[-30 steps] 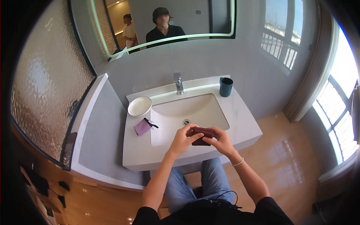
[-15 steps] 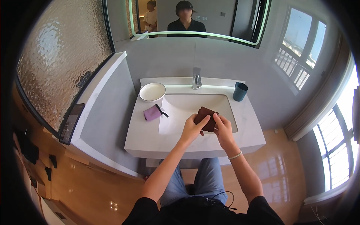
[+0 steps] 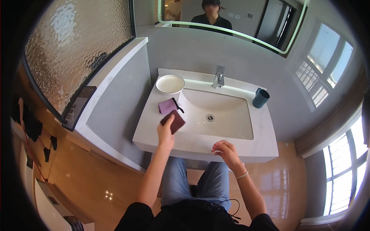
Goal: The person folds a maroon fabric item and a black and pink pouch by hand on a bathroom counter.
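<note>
My left hand (image 3: 165, 134) grips a dark brown wallet (image 3: 175, 122) over the front left of the white washbasin counter (image 3: 189, 144), thumb lying across it. Just beyond the wallet lies a folded purple cloth pouch (image 3: 168, 106) with a black strap. My right hand (image 3: 228, 153) is at the counter's front edge, fingers loosely bent and a little apart, nothing visible in them. Between and beyond my hands is the white sink basin (image 3: 231, 121) with its round drain (image 3: 210, 118).
A white ribbed bowl (image 3: 170, 84) stands at the counter's back left, a chrome faucet (image 3: 218, 78) at the back middle. A dark teal mug (image 3: 261, 98) is at the right. A low partition (image 3: 111, 77) borders the left, with a dark tablet-like panel (image 3: 79, 107).
My left hand has carried the wallet leftward, close to the purple pouch. My right hand has let go of it and drawn back to the counter's front edge. The view has shifted slightly.
</note>
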### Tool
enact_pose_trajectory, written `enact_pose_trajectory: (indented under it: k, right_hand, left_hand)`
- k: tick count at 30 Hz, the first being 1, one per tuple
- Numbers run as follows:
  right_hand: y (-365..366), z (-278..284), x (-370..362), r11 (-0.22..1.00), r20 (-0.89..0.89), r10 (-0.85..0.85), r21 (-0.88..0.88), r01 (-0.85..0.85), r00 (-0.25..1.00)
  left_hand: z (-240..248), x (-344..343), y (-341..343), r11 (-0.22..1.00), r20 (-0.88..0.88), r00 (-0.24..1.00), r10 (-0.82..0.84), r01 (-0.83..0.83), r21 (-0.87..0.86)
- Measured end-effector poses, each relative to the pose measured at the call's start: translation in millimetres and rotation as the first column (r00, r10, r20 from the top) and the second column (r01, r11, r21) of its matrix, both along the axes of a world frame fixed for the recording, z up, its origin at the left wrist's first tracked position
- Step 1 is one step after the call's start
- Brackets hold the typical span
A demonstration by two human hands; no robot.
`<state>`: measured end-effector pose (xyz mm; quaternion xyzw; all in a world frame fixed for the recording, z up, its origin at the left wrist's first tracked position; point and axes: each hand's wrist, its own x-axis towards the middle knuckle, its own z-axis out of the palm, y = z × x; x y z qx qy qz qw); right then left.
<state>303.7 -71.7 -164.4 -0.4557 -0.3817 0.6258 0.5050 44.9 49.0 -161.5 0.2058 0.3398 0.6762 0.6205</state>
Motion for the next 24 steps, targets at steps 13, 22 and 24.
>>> enact_pose_trajectory:
  k: [13, 22, 24]
  right_hand:
    - [-46, -35, 0, 1.000, 0.009, -0.020, -0.020, 0.020, 1.000]
    - [-112, -86, -2, 0.989, -0.064, -0.075, -0.130, 0.066, 0.995]
    - [-123, -92, -4, 0.981, -0.140, -0.127, -0.167, 0.103, 0.982]
  left_hand:
    - [-28, -120, -25, 0.868, -0.837, -0.385, 0.388, 0.458, 0.191]
    - [10, -95, 85, 0.901, -0.919, -0.241, 0.313, 0.381, 0.207]
    - [-2, -87, 109, 0.897, -0.825, -0.471, 0.312, 0.433, 0.092]
